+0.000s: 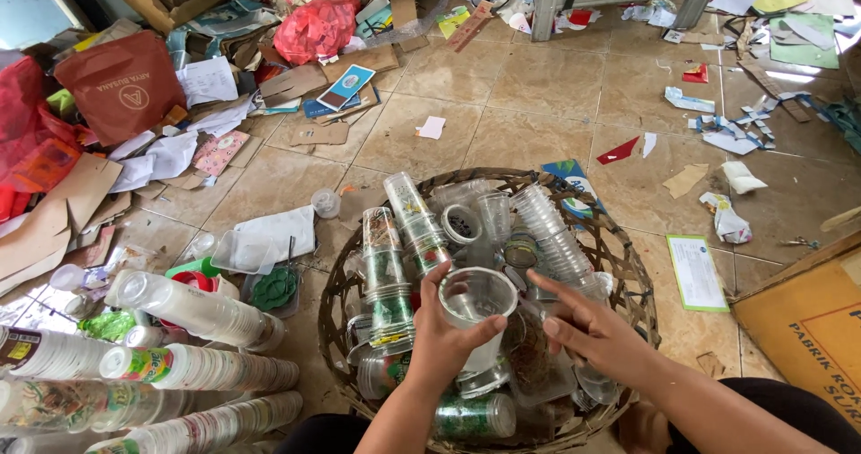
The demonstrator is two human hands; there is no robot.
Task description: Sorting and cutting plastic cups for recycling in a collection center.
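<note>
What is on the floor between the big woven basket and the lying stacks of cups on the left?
In the head view, a green lid lies between the woven basket and the cup stacks.

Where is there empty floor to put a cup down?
Bare tiles lie beyond the basket, between the white scrap and the red scrap. More lie right of the basket, before the green-edged sheet. The basket is packed with cups, and the cup stacks and paper pile crowd the left.
</note>
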